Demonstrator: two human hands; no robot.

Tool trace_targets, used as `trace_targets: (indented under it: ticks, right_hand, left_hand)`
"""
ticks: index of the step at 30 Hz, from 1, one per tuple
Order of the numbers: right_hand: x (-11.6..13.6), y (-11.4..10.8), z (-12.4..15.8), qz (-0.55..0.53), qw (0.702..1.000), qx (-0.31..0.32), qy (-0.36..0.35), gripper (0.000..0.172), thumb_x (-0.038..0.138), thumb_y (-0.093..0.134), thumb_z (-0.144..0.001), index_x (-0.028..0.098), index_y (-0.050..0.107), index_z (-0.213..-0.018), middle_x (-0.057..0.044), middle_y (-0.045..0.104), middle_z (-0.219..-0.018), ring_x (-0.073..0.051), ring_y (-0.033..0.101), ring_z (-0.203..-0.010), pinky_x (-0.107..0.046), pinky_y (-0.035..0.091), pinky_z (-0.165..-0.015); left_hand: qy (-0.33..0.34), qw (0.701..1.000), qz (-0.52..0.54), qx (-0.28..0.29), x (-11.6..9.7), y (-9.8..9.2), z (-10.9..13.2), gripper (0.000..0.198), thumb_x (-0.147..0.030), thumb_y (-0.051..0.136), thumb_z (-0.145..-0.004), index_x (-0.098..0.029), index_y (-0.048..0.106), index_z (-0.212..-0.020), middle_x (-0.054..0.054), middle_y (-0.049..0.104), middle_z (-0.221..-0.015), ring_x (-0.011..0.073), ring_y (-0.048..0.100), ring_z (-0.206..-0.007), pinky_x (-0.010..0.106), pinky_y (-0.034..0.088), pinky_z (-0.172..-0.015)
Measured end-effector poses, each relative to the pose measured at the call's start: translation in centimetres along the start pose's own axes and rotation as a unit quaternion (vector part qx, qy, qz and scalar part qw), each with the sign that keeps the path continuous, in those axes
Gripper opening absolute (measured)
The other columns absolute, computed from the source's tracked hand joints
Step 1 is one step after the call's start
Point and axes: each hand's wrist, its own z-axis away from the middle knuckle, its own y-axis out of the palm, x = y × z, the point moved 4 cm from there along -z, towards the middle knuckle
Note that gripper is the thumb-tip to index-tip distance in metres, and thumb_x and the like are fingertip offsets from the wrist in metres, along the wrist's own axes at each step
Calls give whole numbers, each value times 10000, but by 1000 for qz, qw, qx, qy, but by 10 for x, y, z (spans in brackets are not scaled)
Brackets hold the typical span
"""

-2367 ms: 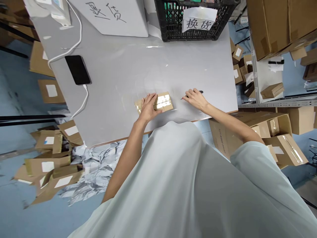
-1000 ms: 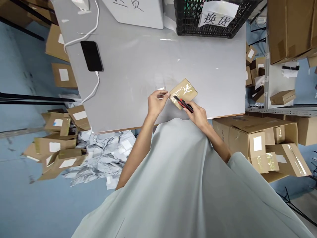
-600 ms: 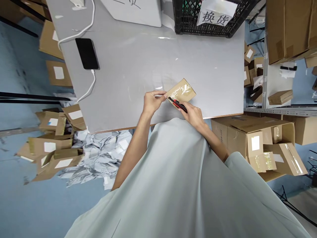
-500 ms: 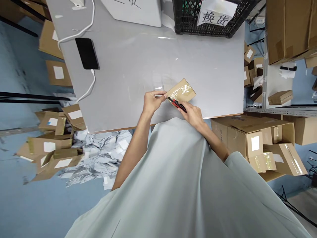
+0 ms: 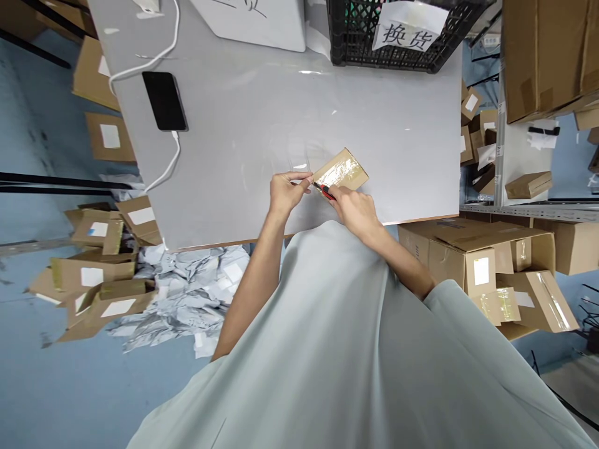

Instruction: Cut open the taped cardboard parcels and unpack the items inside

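A small brown cardboard box (image 5: pixel 343 171) wrapped in shiny clear tape lies turned at an angle on the grey table (image 5: pixel 262 125), near its front edge. My left hand (image 5: pixel 284 190) pinches the box's near-left corner, fingers closed. My right hand (image 5: pixel 354 209) is closed around a red and black utility knife (image 5: pixel 324 190), whose tip rests against the box's near edge right beside my left fingertips. Most of the knife is hidden under my right hand.
A black phone (image 5: pixel 165 109) on a white cable (image 5: pixel 163 178) lies at the table's left. A black crate (image 5: pixel 397 34) with a paper label stands at the back. Cardboard boxes (image 5: pixel 505 268) fill the floor at right; boxes and torn wrapping (image 5: pixel 173 299) lie at left.
My right hand picked the knife up from the table and brought it to the box. The box was turned to an angle. Since half a second ago, the right hand slid left along the box's edge.
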Motion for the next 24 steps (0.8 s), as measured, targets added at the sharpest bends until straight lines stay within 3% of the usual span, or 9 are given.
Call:
trace_targets:
  ticks: [6,10,14,19,24]
  right_hand:
    - [2,-2,-7,6,1000,6,-8,393,175,446,-1125,272,704,-1405,-136,834,-1156,-329,790,-955,-399,570,-811]
    - [6,-5,0,16,1000,16,-13,443,138,446,-1113,259,677,-1471,-152,832,-1192,-327,796,-960,-396,576,-814]
    - [6,-7,11,21,999,27,2,439,125,443,-1128,255,677,-1476,-161,829,-1234,-326,801,-965,-389,568,-805]
    - [-3,-8,34,22,999,24,6,448,141,441,-1130,280,692,-1474,-155,841,-1192,-316,800,-909,-382,551,-748]
    - [-14,-9,51,7,997,51,53,372,279,463,-1179,285,684,-1479,-120,827,-1318,-329,804,-988,-388,543,-763]
  left_hand:
    - [-8,999,-27,-26,1,4,0,288,-369,876,-829,-200,937,-1054,92,883,-1056,228,769,-738,333,598,-694]
    - [-21,998,-44,-36,4,7,3,287,-342,866,-846,-193,938,-1081,86,869,-972,229,752,-742,345,583,-736]
    - [-5,997,-58,-45,3,8,6,262,-346,846,-858,-207,936,-1061,76,880,-1034,224,751,-789,347,593,-792]
    - [4,997,-71,-42,0,7,9,276,-347,806,-885,-213,931,-1091,75,882,-1097,221,741,-754,382,610,-850]
    - [24,994,-91,-48,-1,6,11,286,-345,768,-915,-220,924,-1120,76,877,-1173,222,761,-799,379,622,-875]
